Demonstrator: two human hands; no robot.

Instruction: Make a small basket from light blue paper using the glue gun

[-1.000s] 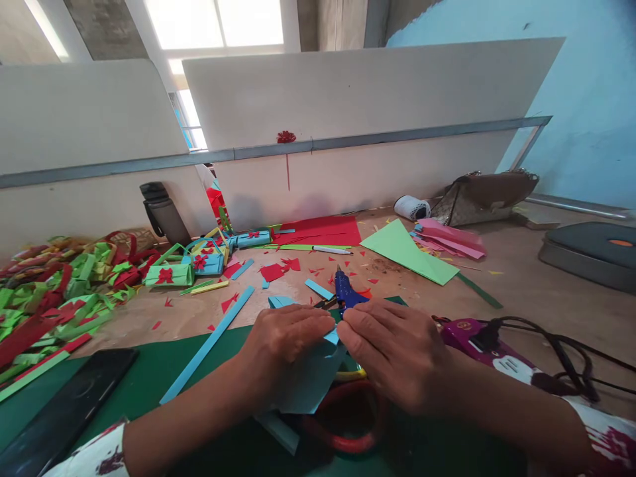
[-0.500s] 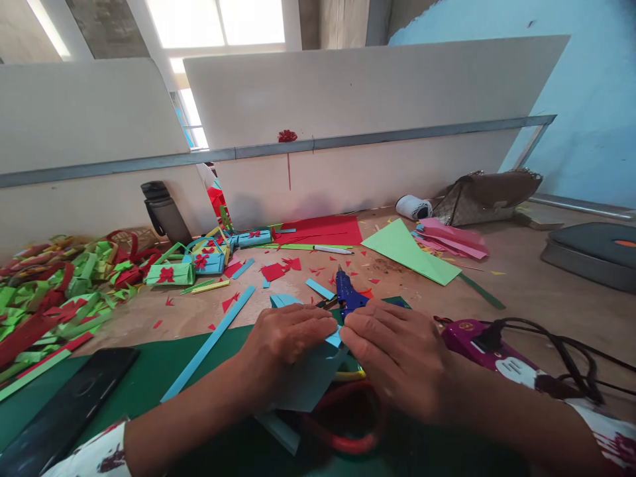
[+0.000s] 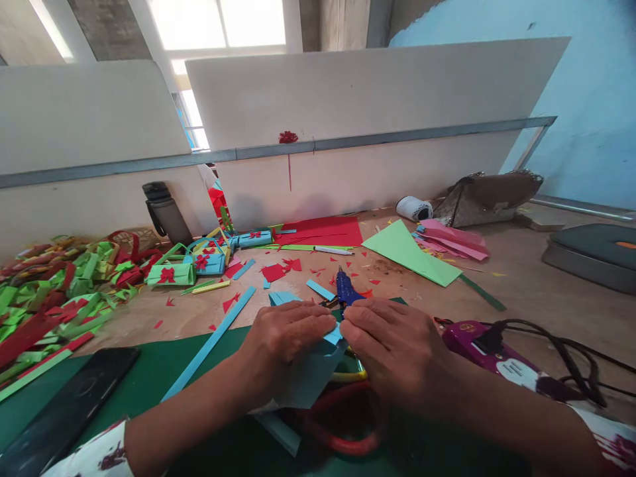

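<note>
A folded piece of light blue paper (image 3: 311, 374) is between my hands above the green mat. My left hand (image 3: 285, 348) closes over its left side, fingers bent toward the middle. From the right, my right hand (image 3: 397, 351) pinches the paper's edge with its fingertips; the thumbs are mostly hidden. Just beyond my fingers stands a blue glue gun (image 3: 345, 288), its handle covered by my right hand. Under the paper lie scissors with a red and yellow handle (image 3: 355, 444). A blue paper strip (image 3: 283, 434) lies partly beneath the folded piece.
On the left are a black phone (image 3: 74, 404), a pile of green and red paper pieces (image 3: 74, 291) and small paper bags (image 3: 171, 273). A purple power strip (image 3: 477, 344) with cables sits right. Green paper (image 3: 410, 252) and red paper (image 3: 322, 230) lie further back.
Both hands stay in nearly the same place, still on the blue paper. The paper and fingers have shifted only slightly.
</note>
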